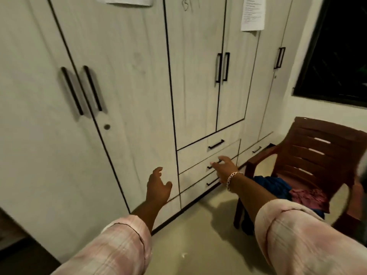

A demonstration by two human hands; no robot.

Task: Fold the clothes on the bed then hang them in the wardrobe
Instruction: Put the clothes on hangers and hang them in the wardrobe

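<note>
The wardrobe (123, 80) is seen with all doors closed. 2 paper sheets (253, 13) are taped on it, cut off at the top, their print unreadable. Blue and pink clothes (288, 190) are heaped on a brown plastic chair (313, 155), partly hidden by the right forearm. The left hand (157, 187) and right hand (225, 168) are held out, fingers loosely spread, nothing gripped.

Both hands empty, fingers loose: left hand (158, 185), right hand (225, 167) before shut wardrobe (123, 80); clothes (288, 189) on chair (321, 147)

A brown plastic chair (317, 155) stands right on the pale floor (198, 235), under a dark window (337, 56)
</note>
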